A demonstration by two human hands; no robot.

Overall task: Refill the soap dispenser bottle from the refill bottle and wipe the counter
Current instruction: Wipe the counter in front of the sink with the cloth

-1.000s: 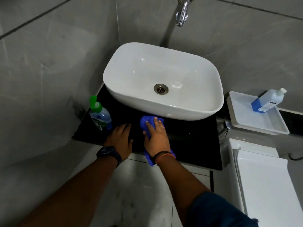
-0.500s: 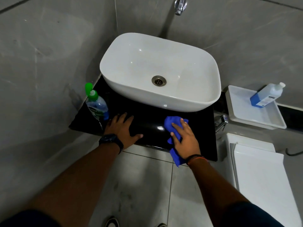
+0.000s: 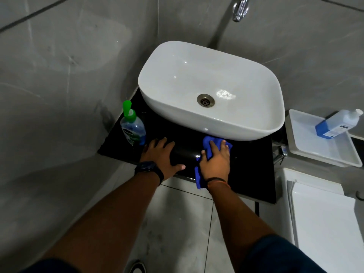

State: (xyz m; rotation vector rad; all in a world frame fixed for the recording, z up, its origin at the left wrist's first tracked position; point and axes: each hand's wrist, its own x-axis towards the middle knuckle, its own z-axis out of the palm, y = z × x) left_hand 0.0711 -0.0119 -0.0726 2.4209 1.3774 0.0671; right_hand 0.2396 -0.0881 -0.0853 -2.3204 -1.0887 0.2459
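The wiping step is in hand. The right hand [image 3: 215, 162] lies flat, fingers spread, pressing a blue cloth [image 3: 206, 146] onto the black desk [image 3: 252, 164] just in front of the white basin [image 3: 210, 89]; part of the cloth hangs over the near edge below the wrist. It is a press with the palm, not a closed grip. The left hand [image 3: 160, 158] is also open and flat on the desk, holding nothing, and seems to brace the body, just right of the soap dispenser bottle [image 3: 133, 128].

That bottle stands upright at the left end of the desk with its green pump on top (so the refill looks done, though its fill level is hard to read). The refill bottle [image 3: 334, 125] lies tilted in a white tray [image 3: 307, 150] well apart at the far right, capped.

The next move probably calls for steady downward pressure and a sweep along the strip between basin and near edge, toward the unwiped right end. Near the left end, the dispenser would need lifting or working around so it isn't knocked over.
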